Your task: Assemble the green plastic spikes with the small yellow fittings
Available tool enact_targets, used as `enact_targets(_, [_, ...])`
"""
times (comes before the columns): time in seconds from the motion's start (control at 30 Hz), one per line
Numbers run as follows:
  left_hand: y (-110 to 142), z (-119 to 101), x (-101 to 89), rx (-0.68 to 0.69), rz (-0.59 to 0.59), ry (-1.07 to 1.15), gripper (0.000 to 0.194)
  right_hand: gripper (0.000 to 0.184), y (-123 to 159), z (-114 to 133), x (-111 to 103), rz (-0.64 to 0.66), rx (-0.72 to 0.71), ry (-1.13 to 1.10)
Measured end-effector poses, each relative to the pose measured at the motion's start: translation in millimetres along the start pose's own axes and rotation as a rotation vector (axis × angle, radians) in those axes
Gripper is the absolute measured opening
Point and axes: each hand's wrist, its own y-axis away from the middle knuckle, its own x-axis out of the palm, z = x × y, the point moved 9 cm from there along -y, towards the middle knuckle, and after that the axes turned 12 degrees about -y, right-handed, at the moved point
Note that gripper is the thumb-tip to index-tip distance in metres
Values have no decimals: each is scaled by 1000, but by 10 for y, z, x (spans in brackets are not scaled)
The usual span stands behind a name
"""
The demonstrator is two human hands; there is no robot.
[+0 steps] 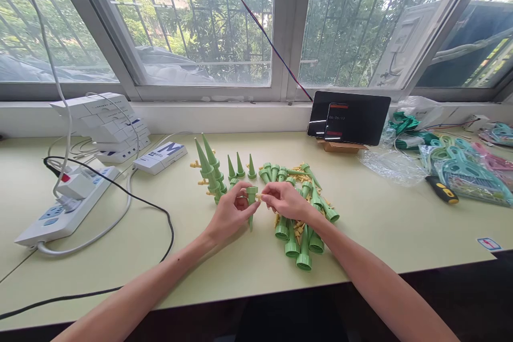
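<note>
Between the thumb and fingers of my left hand (229, 210) is a green plastic plant-watering spike (251, 191), its wide cap up and its point down. My right hand (287, 201) pinches a small yellow valve (258, 197) against the side of the spike's cap. Whether the valve is seated in the cap cannot be made out. Behind my left hand, green spikes with yellow valves stand nested in tall stacks (207, 169), beside several short upright spikes (240, 165). Loose spikes (303, 248) lie in a pile beneath and around my right forearm, with yellow valves (298, 228) scattered among them.
At the left are a power strip (68, 214), a black cable (158, 207), stacked white boxes (106, 125) and one flat box (161, 157). A tablet (368, 117) with a phone (335, 122) leans at the back. A yellow-black handle (441, 190) and bagged items (476, 171) lie right.
</note>
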Motion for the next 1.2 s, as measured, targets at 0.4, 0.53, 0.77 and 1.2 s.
enact_targets(0.4, [2,-28,-10,9,-12,0,35,19,-3,-14,18,13,33,-55])
enact_targets(0.53, [6,-38,-13,8,-12,0,35,20,-1,-22,27,14,57,-92])
enact_targets(0.77, [10,-46,-15,18,-17,-34,35,23,5,-24,31,14,94,-128])
enact_targets(1.2, [-10,-19,-20,6,-21,48,35,26,7,-43,23,-14,121,-157])
